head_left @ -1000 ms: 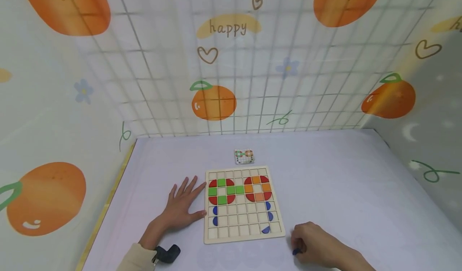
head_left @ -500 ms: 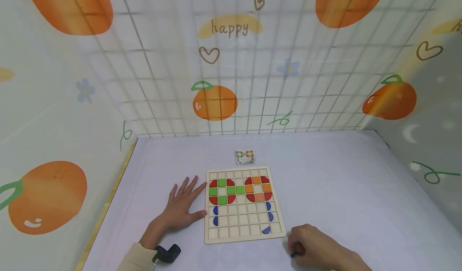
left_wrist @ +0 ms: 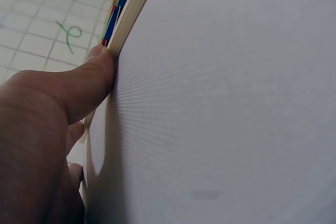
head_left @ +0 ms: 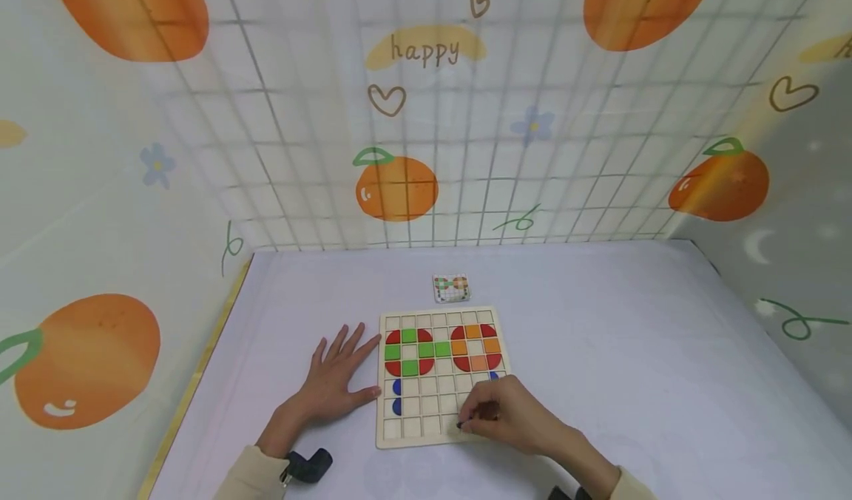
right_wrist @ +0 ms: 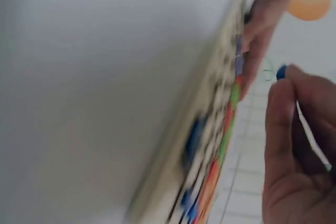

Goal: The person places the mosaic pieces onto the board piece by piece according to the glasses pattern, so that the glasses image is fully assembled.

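A square wooden grid board (head_left: pixel 429 405) lies on the table, with red, green, orange and blue tiles in some of its cells. My left hand (head_left: pixel 336 383) rests flat beside the board, fingers spread, its thumb and index fingertip at the left edge. Over the front right of the board, my right hand (head_left: pixel 509 415) pinches a small blue tile (right_wrist: pixel 282 72) between thumb and index finger. Two blue half-round tiles (head_left: pixel 397 407) sit in the left column. Some blue tiles on the right are hidden behind the right hand in the head view.
A small printed card (head_left: pixel 452 288) with a coloured grid pattern lies behind the board. The white table (head_left: pixel 619 322) meets a patterned curtain (head_left: pixel 559 189) at the back and sides.
My right hand has moved from the table right of the board, leftward and up over its front part, carrying the blue tile. The left hand has stayed in place.
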### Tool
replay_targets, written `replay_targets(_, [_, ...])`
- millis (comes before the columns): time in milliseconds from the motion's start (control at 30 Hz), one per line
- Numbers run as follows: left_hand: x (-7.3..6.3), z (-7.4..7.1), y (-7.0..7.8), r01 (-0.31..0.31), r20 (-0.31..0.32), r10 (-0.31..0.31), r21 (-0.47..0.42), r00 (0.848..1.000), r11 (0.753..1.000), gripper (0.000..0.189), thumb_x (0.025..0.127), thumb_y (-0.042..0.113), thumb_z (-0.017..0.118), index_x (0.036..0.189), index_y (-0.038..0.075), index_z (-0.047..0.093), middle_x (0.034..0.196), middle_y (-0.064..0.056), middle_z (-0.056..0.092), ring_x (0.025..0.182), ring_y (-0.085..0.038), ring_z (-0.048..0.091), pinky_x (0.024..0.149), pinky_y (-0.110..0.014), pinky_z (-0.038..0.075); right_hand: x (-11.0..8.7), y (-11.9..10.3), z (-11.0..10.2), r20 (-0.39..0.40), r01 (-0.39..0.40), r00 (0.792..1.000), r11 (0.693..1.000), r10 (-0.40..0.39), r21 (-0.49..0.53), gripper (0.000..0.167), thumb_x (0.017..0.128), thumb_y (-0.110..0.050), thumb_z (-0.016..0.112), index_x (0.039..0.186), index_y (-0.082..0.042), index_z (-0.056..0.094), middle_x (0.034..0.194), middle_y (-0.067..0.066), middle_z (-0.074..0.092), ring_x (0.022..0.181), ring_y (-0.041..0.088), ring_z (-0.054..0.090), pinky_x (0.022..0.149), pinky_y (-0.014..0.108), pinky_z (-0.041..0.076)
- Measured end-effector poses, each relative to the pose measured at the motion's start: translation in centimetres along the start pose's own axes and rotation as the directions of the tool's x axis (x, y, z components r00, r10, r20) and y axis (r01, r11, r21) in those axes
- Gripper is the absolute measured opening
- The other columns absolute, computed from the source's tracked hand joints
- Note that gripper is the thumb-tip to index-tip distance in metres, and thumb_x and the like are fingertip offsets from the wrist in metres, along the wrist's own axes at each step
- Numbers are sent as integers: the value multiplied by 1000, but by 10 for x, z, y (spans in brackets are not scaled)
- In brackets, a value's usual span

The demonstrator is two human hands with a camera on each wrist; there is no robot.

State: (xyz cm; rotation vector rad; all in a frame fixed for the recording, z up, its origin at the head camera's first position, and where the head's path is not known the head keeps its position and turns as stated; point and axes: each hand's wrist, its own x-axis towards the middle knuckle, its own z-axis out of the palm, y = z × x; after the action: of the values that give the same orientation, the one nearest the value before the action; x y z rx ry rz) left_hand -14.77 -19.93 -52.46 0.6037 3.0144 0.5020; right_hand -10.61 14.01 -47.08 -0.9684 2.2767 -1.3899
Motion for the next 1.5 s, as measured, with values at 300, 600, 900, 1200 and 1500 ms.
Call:
replay_targets(300, [0,-1,1,5,11,-5,-1,1000,1000,89,83,63,65,156,27,30,163,-8,15,148,-37,4,112,-66,2,46,-9,54,-218,-155,964,988,149,-14,9,81,-6,80,80,-15,77,71,-14,64,62,3,56,58,20,52])
replay_targets(600, [0,-2,2,3,-14,-3,0,1000,1000,89,82,60,69,155,26,33,162,-9,18,148,-38,7,112,-66,3,49,-11,78,-230,-259,950,943,210,-208,4,80,-15,83,80,-15,80,68,-19,58,62,0,51,57,18,47])
replay_targets(900, [-1,2,-1,-8,-5,8,-1,1000,1000,89,83,62,66,156,26,31,163,-9,17,148,-38,6,111,-67,4,52,-18,74,-118,-129,990,874,83,-469,8,79,-18,84,86,-19,81,77,-19,61,71,-5,55,65,17,48])
replay_targets(1200, [0,-1,0,-14,-7,14,-4,1000,1000,88,83,61,67,156,25,32,162,-9,16,148,-38,6,111,-67,3,63,-18,76,-138,-139,988,837,77,-529,6,80,-17,84,84,-15,80,70,-15,58,64,-3,51,60,16,47])
replay_targets(1500, [0,-1,0,-14,-18,14,6,1000,1000,88,82,60,68,155,25,33,162,-10,17,148,-39,7,111,-67,4,64,-22,79,-138,-168,984,854,113,-492,7,80,-17,84,81,-12,79,66,-13,61,59,-2,49,58,14,46])
